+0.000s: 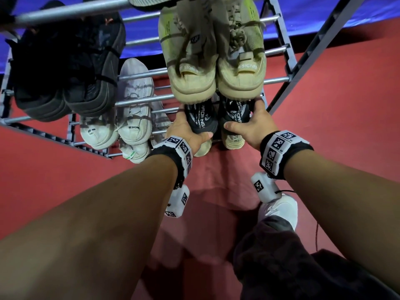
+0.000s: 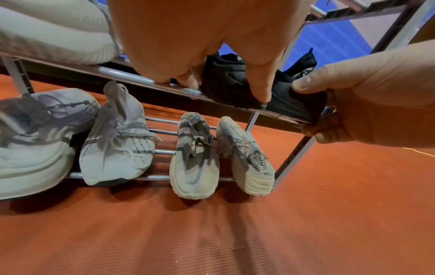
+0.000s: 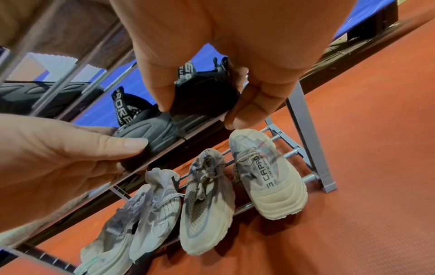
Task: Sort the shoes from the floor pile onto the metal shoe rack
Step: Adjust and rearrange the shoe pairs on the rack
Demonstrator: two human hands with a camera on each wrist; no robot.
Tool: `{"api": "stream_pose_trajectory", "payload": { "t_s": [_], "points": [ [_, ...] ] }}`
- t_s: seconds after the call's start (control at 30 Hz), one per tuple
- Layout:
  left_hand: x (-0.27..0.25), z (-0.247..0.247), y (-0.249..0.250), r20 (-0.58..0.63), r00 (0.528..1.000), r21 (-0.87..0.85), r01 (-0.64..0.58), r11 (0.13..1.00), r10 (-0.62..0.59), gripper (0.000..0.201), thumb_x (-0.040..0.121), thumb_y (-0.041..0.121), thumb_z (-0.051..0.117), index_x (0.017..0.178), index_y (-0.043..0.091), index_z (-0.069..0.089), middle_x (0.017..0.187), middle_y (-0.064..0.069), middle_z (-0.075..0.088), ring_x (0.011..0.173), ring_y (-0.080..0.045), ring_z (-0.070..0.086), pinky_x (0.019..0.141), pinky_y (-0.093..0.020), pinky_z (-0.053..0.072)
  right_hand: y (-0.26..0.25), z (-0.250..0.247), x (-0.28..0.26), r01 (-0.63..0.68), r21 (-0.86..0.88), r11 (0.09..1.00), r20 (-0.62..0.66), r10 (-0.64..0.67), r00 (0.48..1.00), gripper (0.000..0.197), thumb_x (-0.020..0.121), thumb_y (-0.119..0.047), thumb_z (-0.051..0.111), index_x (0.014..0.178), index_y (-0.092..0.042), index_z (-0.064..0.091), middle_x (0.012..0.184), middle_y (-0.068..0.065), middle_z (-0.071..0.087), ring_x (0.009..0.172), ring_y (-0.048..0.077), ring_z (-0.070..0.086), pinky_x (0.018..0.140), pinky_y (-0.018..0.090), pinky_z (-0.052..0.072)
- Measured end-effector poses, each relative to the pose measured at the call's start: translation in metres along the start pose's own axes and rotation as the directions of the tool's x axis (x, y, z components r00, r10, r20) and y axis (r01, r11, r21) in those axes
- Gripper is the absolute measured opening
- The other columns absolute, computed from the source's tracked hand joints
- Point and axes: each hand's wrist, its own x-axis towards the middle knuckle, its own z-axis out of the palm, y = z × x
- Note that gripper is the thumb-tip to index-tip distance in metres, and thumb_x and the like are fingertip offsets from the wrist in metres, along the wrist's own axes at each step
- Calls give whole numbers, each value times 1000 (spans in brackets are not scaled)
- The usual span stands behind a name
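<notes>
You have the two black shoes on the middle shelf of the metal shoe rack (image 1: 138, 75), at its right end. Your left hand (image 1: 186, 131) curls thumb and fingers round the left black shoe (image 1: 200, 119); your right hand (image 1: 249, 124) clamps the right black shoe (image 1: 234, 113) the same way — both soles already rest on the shelf's front rail. Around them the rack is well filled: a beige pair (image 1: 214, 61) just above, a dark pair (image 1: 65, 68) at the upper left, white shoes (image 1: 134, 118) and a cream pair (image 2: 221, 158) below. By my judgement you're near the end — no floor pile shows in these views, though it may lie out of sight.
</notes>
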Motion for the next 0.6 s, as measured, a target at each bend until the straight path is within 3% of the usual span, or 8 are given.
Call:
{"api": "stream_pose_trajectory", "payload": {
  "t_s": [0.17, 0.33, 0.4, 0.47, 0.53, 0.6],
  "points": [
    [0, 2, -1, -11, 1000, 2, -28, 1000, 28, 78, 69, 49, 85, 129, 22, 43, 110, 10, 50, 121, -25, 55, 106, -41, 46, -1, 3, -2, 4, 45, 999, 8, -4, 1000, 92, 70, -36, 90, 143, -16, 37, 128, -2, 64, 112, 17, 62, 98, 28, 49],
    [2, 4, -5, 13, 1000, -4, -10, 1000, 10, 70, 63, 55, 82, 112, 33, 38, 111, 10, 55, 116, -23, 58, 104, -43, 48, -4, 4, -2, -18, 47, 999, 28, 17, 999, 94, 70, -36, 90, 144, -17, 37, 129, 0, 63, 114, 18, 63, 101, 30, 49],
    [2, 3, -4, 6, 1000, -4, -19, 1000, 19, 75, 67, 50, 86, 123, 25, 42, 111, 11, 54, 117, -20, 57, 105, -39, 47, -5, 2, -3, -19, 55, 998, 41, 17, 999, 96, 67, -40, 90, 145, -17, 37, 129, -1, 63, 115, 19, 63, 103, 34, 51],
    [1, 0, -1, 27, 999, -59, -22, 998, 23, 89, 68, 41, 89, 139, 19, 40, 117, 10, 55, 116, -16, 56, 105, -33, 45, -8, -4, -4, -16, 36, 999, 57, 14, 998, 92, 73, -40, 89, 146, -17, 38, 127, -5, 63, 115, 16, 62, 96, 24, 48],
    [1, -3, -3, 63, 998, -150, -5, 989, 14, 92, 67, 29, 91, 141, 19, 38, 122, 10, 56, 112, -11, 56, 100, -26, 45, -14, -15, -6, -27, -69, 997, 45, 30, 999, 83, 83, -47, 80, 149, -20, 38, 127, -6, 63, 113, 18, 62, 88, 20, 43],
    [-1, -5, -10, 2, 1000, -189, 17, 982, -17, 81, 62, 29, 88, 130, 25, 44, 120, 8, 60, 107, -12, 62, 91, -28, 51, -16, -23, -8, -45, -186, 982, 17, 49, 999, 78, 87, -56, 65, 153, -28, 34, 130, -1, 69, 110, 27, 67, 89, 31, 52]
  ]
}}
